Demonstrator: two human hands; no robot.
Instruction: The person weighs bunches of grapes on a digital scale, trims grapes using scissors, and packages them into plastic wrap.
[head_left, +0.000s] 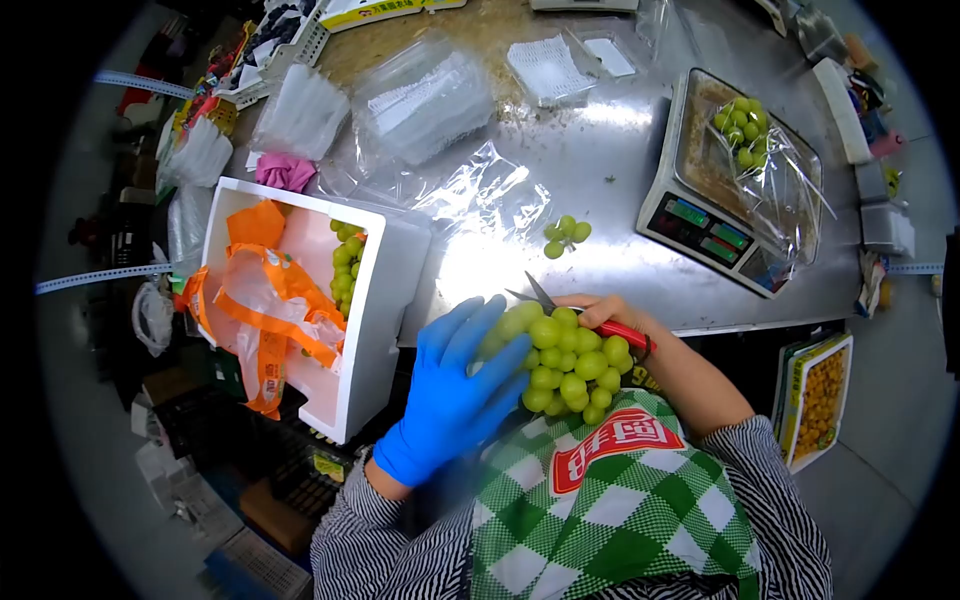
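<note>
A large bunch of green grapes (575, 365) is held up in front of the green checked apron. My left hand (455, 385), in a blue glove, is at the bunch's left side with its fingers spread. Bare and behind the top right of the bunch, my right hand (615, 318) is closed around red-handled scissors (628, 335). The scissor blades point up and left, parted. A few loose green grapes (566, 235) lie on the metal table (600, 180) beyond the bunch.
At the left stands a white foam box (385, 300) with orange-printed wrapping and more green grapes. A scale (700, 220) at the right bears grapes in clear film. Clear plastic trays (425, 100), clear film (485, 190) and a pink cloth (285, 172) lie farther back.
</note>
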